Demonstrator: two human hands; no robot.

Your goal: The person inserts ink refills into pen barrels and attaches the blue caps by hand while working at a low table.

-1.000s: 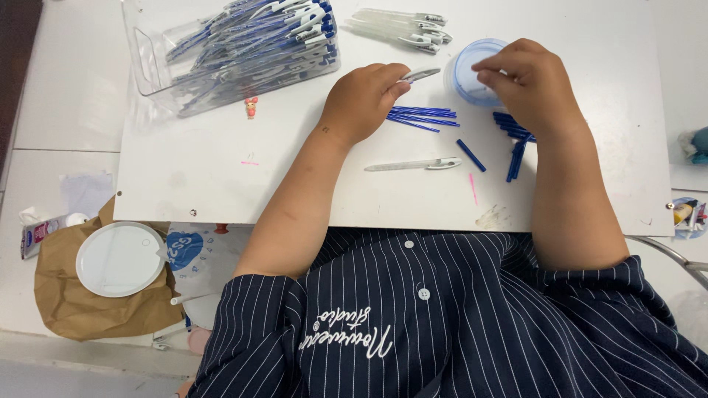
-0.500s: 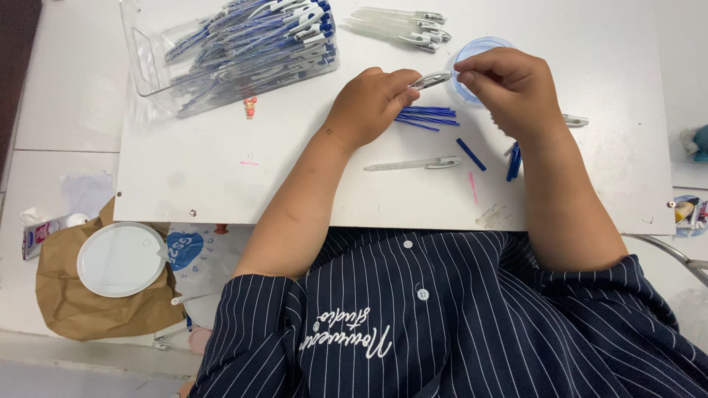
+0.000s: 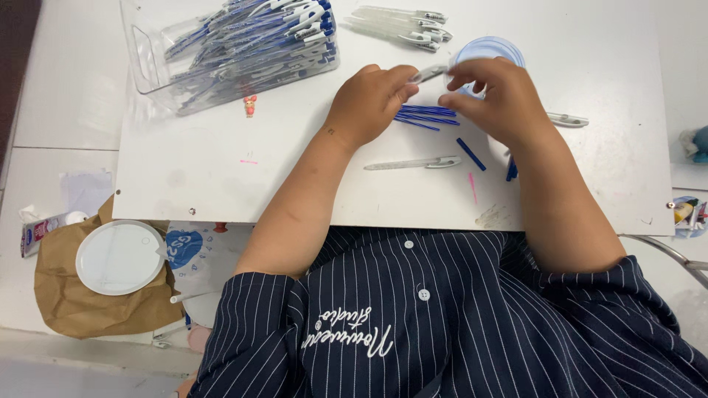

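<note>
My left hand (image 3: 369,103) pinches one end of a clear pen barrel (image 3: 429,72) above the white board. My right hand (image 3: 495,96) meets it from the right, fingertips closed at the barrel's other end. Under the hands lie several thin blue refills (image 3: 424,116). A round pale-blue dish (image 3: 488,51) sits just beyond my right hand, partly hidden by it. One clear pen barrel (image 3: 414,163) lies on the board below the hands, and another (image 3: 569,119) pokes out to the right of my right wrist.
A clear plastic box (image 3: 236,44) full of finished blue-and-white pens stands at the back left. More clear barrels (image 3: 402,23) lie behind the hands. Loose blue caps (image 3: 470,153) sit near my right forearm. A brown paper bag with a white lid (image 3: 118,256) rests on the floor.
My right hand has left the blue caps and the dish and moved left to meet my left hand at the clear barrel. The left hand has stayed nearly still.
</note>
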